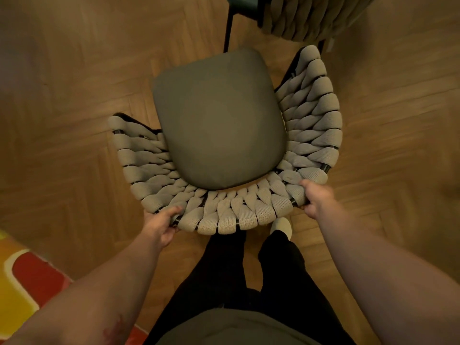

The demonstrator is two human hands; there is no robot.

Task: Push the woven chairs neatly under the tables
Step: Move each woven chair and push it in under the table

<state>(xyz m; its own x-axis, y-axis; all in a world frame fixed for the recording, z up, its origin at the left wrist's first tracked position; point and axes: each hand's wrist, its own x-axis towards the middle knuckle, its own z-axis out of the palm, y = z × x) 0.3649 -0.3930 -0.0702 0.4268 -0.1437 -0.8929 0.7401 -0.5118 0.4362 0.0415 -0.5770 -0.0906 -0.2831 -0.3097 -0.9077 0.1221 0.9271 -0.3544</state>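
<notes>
2 hands are clamped on the curved back rim of the woven chair [224,135] at frame centre — the left hand [161,225] at lower left of the rim, the right hand [317,195] at lower right, fingers curled over the webbing. No table is seen; a second woven chair [311,16] sits at upper right. An even, straight push is advised — that neighbour should be cleared.

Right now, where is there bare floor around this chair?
Bare parquet lies left of the woven chair and right of it. Crowded ahead: a second woven chair. Behind: the person's legs. Rug at lower left.
</notes>
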